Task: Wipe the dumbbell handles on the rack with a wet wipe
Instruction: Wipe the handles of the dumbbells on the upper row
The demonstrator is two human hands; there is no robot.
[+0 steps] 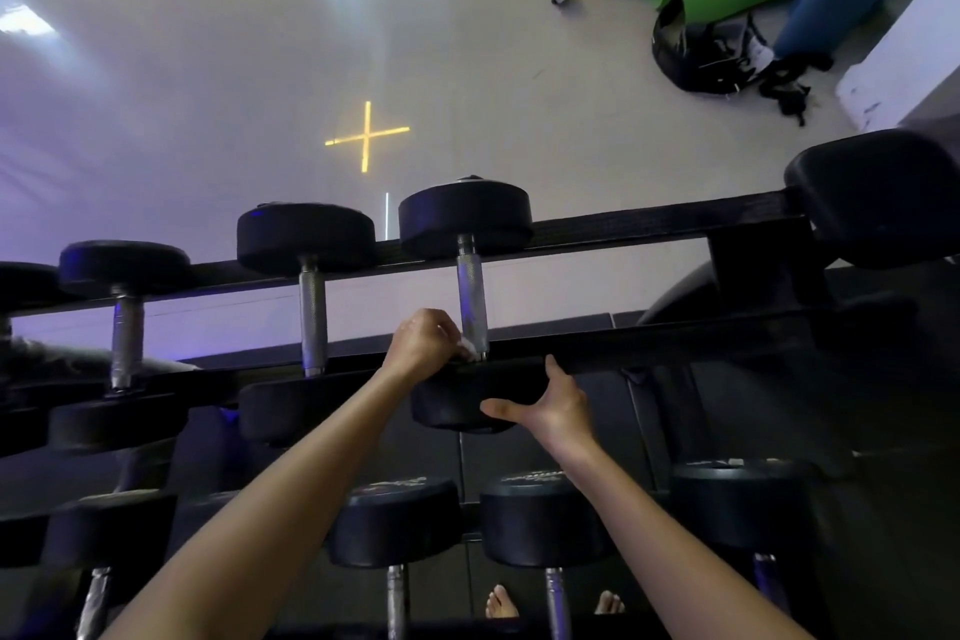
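The left hand [423, 343] is curled tight around a small white wet wipe [467, 346] and presses it on the near end of a dumbbell handle [471, 296]. The right hand [556, 405] is spread wide, fingers open, cupping the near black end of that same dumbbell [457, 408]. The handle runs away from the person, across the two black bars of the rack [649, 224]. Four silver handles show on this top row, all pointing the same way. Below, four more handles show. Two bare feet [501, 603] peek out at the bottom.
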